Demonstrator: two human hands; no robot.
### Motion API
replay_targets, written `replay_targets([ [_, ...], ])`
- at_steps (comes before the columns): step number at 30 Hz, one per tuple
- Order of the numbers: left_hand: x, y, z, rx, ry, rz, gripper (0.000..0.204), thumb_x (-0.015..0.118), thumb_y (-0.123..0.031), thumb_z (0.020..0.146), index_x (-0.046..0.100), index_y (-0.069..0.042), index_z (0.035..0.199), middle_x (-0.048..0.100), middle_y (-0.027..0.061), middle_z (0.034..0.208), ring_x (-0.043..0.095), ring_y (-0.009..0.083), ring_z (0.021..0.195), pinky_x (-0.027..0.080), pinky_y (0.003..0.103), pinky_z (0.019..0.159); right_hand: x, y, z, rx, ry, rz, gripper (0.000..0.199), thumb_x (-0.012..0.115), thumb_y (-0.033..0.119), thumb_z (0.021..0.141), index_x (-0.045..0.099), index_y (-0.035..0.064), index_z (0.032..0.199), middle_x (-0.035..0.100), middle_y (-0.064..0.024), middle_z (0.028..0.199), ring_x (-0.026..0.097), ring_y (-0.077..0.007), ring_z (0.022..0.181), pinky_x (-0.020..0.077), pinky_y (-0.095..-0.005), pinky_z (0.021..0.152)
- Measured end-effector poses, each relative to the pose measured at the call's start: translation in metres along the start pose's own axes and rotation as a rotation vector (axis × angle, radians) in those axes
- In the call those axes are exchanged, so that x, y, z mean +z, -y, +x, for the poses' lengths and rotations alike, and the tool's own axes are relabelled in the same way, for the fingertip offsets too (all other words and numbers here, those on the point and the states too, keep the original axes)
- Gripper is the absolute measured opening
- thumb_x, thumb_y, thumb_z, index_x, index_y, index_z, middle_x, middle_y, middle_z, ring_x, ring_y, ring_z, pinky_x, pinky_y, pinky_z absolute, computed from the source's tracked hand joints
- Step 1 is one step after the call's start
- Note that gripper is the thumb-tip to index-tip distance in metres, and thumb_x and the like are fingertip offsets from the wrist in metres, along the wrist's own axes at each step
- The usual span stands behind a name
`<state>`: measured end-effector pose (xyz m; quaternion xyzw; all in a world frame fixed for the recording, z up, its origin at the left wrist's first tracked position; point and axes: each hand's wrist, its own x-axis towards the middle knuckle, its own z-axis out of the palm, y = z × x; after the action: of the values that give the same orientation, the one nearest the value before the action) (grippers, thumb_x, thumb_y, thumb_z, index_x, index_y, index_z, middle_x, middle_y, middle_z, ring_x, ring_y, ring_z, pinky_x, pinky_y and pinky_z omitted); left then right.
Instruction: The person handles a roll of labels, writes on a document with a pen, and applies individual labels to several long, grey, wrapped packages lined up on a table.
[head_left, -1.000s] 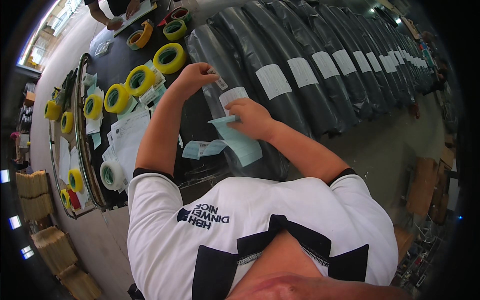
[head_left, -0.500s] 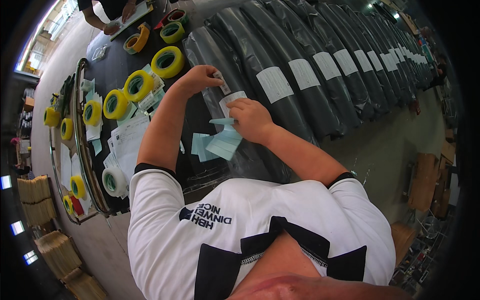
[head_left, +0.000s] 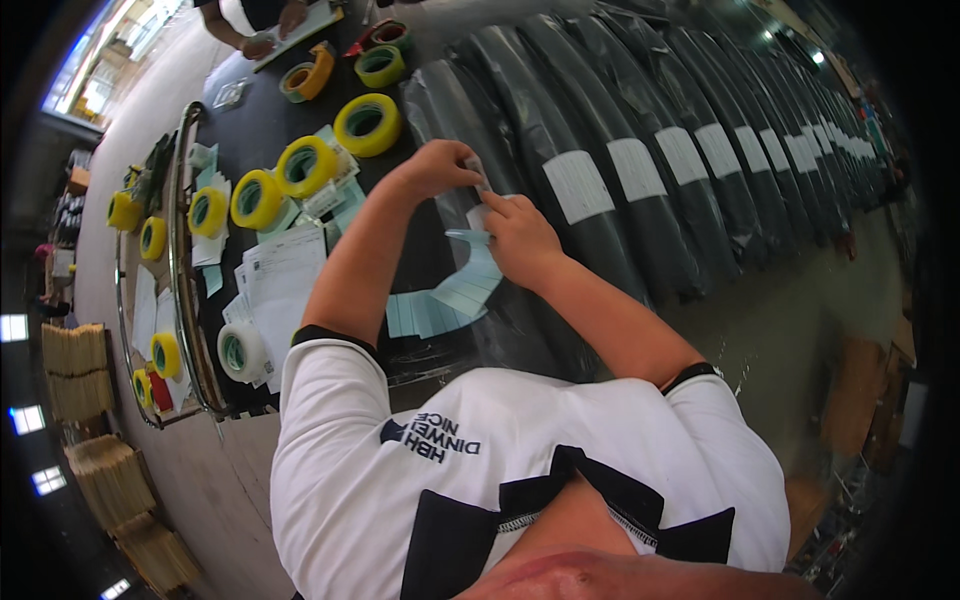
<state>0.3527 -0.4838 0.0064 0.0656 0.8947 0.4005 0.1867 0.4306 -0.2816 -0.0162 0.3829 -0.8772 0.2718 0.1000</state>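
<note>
- Right now the left hand pinches the top corner of a small white label between its fingertips, fingers closed on it.
- The right hand meets it from below, thumb and forefinger gripping the same label, so both hands touch at that point.
- From the right hand a pale blue strip of backing paper hangs down and curls toward the person's white shirt.
- Both hands work over a dark plastic-wrapped bundle lying on the black table.
- To its right more dark bundles lie side by side, several with white labels already on them.
- Left of the forearm sit yellow tape rolls, loose paper sheets and one white tape roll.
- At the table's far end another person's hands rest on a sheet.
</note>
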Motion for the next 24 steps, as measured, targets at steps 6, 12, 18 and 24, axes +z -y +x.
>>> replay_targets([
  [6, 0.012, -0.008, -0.004, 0.100, -0.216, 0.135, 0.035, 0.079, -0.023, 0.070, 0.067, 0.000, 0.094, 0.064, 0.0102, 0.083, 0.062, 0.0212, 0.076, 0.049, 0.032, 0.070, -0.002, 0.005, 0.003, 0.083, 0.063, 0.023, 0.017, 0.064, 0.008, 0.074, 0.063, 0.0004, 0.089, 0.058, -0.0123, 0.125, 0.055, -0.0307, 0.103, 0.0486, -0.0399, 0.087],
  [12, 0.022, 0.021, 0.009, 0.010, -0.624, 0.116, 0.032, 0.077, -0.028, 0.074, 0.067, -0.004, 0.092, 0.060, 0.0109, 0.089, 0.062, 0.0263, 0.080, 0.050, 0.035, 0.072, -0.010, 0.003, -0.001, 0.045, -0.010, 0.164, 0.019, 0.063, 0.003, 0.071, 0.064, 0.0054, 0.090, 0.066, -0.0113, 0.107, 0.059, -0.0321, 0.095, 0.0507, -0.0401, 0.080],
  [18, 0.040, -0.043, -0.048, 0.007, -0.031, -0.898, 0.035, 0.072, -0.023, 0.083, 0.062, 0.001, 0.107, 0.064, 0.0059, 0.095, 0.061, 0.0143, 0.084, 0.049, 0.028, 0.077, -0.048, 0.003, -0.019, -0.047, -0.410, 0.167, 0.027, 0.062, -0.006, 0.068, 0.064, 0.0081, 0.091, 0.068, -0.0088, 0.089, 0.064, -0.0308, 0.075, 0.0524, -0.0368, 0.065],
  [24, 0.053, -0.100, -0.106, 0.200, -0.159, -0.631, 0.047, 0.072, -0.010, 0.083, 0.053, 0.001, 0.124, 0.060, 0.0078, 0.107, 0.058, 0.0120, 0.095, 0.049, 0.027, 0.084, -0.090, 0.004, -0.029, -0.209, -0.566, 0.206, 0.037, 0.061, -0.010, 0.067, 0.067, 0.0081, 0.099, 0.068, -0.0083, 0.088, 0.065, -0.0264, 0.076, 0.0533, -0.0348, 0.066],
])
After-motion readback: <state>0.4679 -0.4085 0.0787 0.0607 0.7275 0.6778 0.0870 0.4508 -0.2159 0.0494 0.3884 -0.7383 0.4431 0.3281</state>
